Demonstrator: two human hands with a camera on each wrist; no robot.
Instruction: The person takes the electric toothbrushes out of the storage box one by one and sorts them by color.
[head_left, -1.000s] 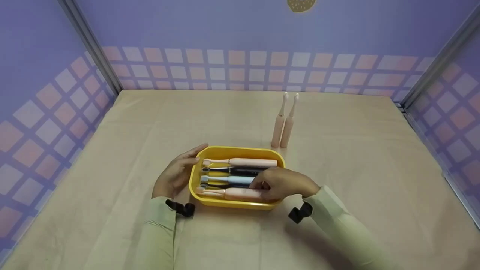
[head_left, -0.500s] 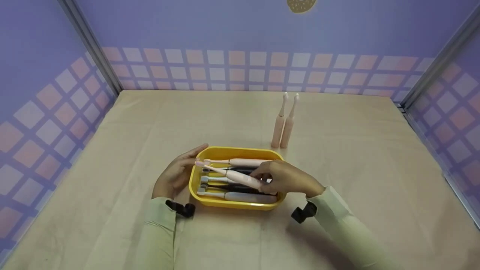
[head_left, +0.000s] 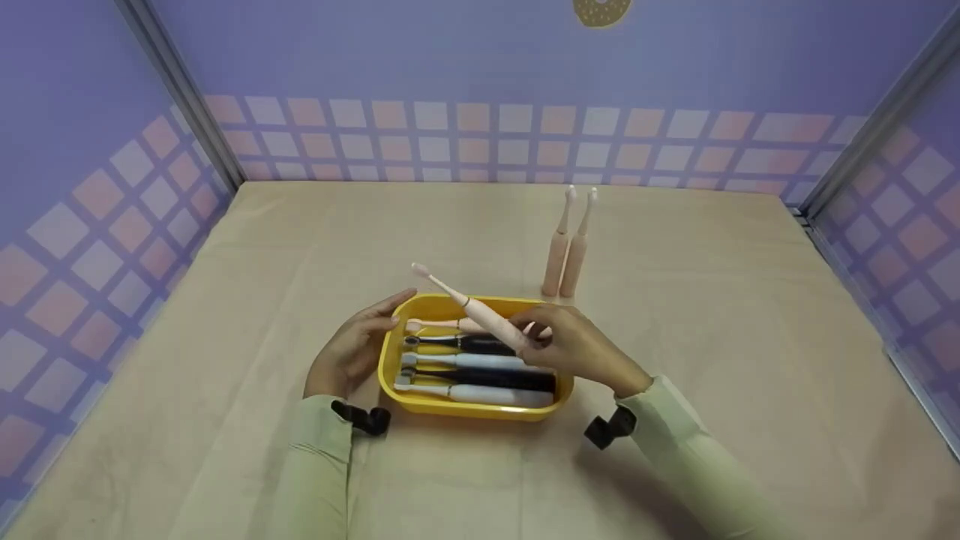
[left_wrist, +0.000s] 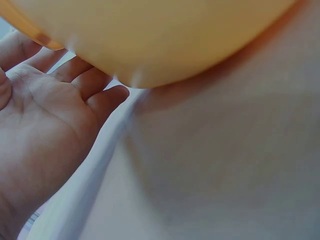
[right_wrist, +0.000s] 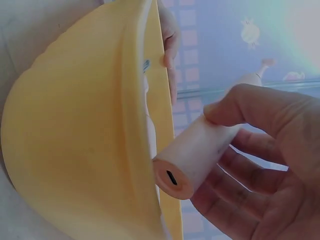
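Observation:
My right hand [head_left: 574,341] pinches a pale pink electric toothbrush [head_left: 491,322] by the lower handle, held tilted above a yellow basket [head_left: 480,412]. Its brush head points up and to the left, past the basket's far rim. In the right wrist view, the thumb and fingers wrap the handle, and the base with a dark slot shows. My left hand [head_left: 352,349] holds the basket's left end, thumb at the rim and fingers along the outside. Inside, several toothbrushes lie side by side: a pink one [head_left: 439,325], black ones [head_left: 517,379] and white ones [head_left: 499,394].
Behind the basket, slightly right, two pink electric toothbrushes [head_left: 555,262] stand upright together on the cloth-covered table [head_left: 712,300]. Tiled-pattern panels [head_left: 480,139] close off the back and sides.
The right hand has lifted the pink toothbrush from the front of the basket, moving it up and away with its head swinging upward. The left hand stays put.

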